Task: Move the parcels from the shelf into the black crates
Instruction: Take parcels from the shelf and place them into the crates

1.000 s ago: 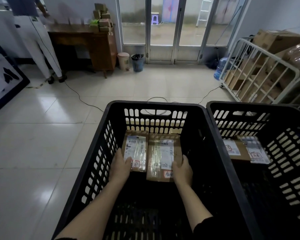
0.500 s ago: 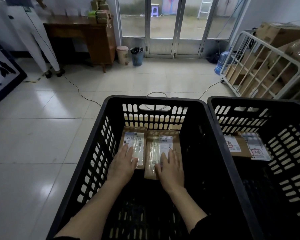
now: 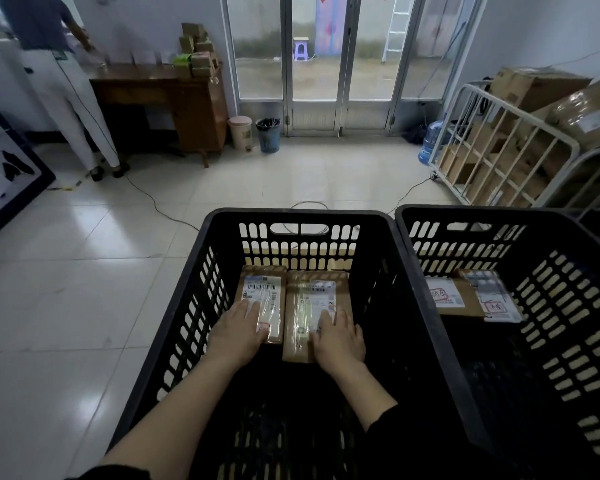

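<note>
Two brown taped parcels lie side by side on the floor of the left black crate [image 3: 219, 216], against its far wall. My left hand [image 3: 238, 329] rests flat on the near end of the left parcel [image 3: 262, 292]. My right hand [image 3: 338, 336] lies flat on the near end of the right parcel [image 3: 314, 299]. Both hands have straight fingers and grip nothing. A second black crate [image 3: 465, 214] stands right beside the first and holds two labelled parcels [image 3: 458, 299] at its far end.
A white wheeled cage [image 3: 506, 147] stacked with cardboard boxes stands at the right. A wooden desk [image 3: 174, 98] with small boxes, two bins and glass doors are at the back. A person [image 3: 59, 81] stands at the far left. A cable [image 3: 146, 195] runs across the tiled floor.
A second ago both hands held the parcels' near ends while setting them down. They then let go and came to lie flat on top. The view has risen slightly.
</note>
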Demonstrator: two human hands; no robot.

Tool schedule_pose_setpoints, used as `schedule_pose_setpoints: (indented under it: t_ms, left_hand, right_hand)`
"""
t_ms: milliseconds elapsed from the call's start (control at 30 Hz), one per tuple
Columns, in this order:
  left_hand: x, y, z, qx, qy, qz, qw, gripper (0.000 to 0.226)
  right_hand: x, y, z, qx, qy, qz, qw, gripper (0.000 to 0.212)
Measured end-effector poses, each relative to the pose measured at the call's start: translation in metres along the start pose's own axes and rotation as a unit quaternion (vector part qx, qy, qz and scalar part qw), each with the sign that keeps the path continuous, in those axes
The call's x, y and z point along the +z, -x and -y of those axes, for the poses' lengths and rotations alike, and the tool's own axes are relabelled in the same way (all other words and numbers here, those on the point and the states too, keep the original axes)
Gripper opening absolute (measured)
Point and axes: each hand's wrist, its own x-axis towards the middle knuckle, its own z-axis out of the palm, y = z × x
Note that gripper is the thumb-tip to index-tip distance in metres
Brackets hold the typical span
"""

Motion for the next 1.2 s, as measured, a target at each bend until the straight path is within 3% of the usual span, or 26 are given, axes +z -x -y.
schedule_pose_setpoints:
  t_ms: [467, 933, 1200]
  left_hand:
    - [-0.053, 0.065, -0.010, 0.071, -0.021, -0.056, 0.996, 0.058]
    - [-0.078, 0.155, -0.013, 0.171, 0.014, -0.131, 0.976, 0.055]
    - [-0.069, 0.216, -0.037, 0.235, 0.016, -0.124, 0.964, 0.058]
  right_hand:
    - [-0.062, 0.072, 0.021, -0.028, 0.061, -0.056, 0.996, 0.053]
    - [-0.077, 0.209, 0.038, 0.029, 0.045, -0.114, 0.992, 0.053]
    - [-0.066, 0.293, 0.023, 0.078, 0.030, -0.148, 0.985, 0.052]
